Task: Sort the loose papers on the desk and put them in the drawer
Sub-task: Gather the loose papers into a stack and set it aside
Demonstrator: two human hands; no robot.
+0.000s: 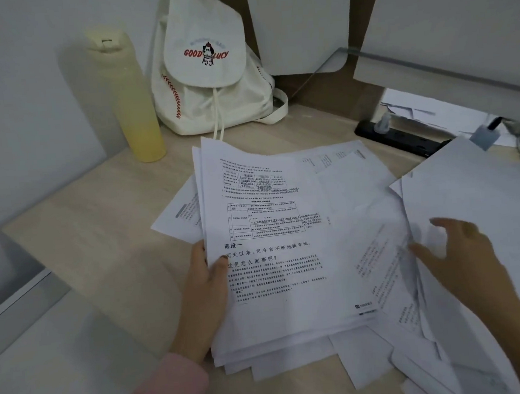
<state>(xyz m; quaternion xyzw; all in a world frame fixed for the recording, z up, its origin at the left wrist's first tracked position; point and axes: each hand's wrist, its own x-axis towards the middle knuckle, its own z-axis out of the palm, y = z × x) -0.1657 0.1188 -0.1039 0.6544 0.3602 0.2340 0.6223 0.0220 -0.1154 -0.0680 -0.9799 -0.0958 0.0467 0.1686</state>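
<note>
Gripped the stack of papers (287,241) at frame centre by its left edge with the left hand (208,281), long axis running away; right hand (462,255) open, spread over loose sheets (477,210) at right, nearer those.

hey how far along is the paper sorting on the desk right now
Early stage. Done: part of the sheets are gathered into a stack of papers, gripped at its edge by the left hand. In hand: the right hand, fingers spread, reaches into the loose papers still fanned out on the right. Left: squaring everything up and putting it away; no drawer is in view, and stray sheets still poke out under the stack.
</note>
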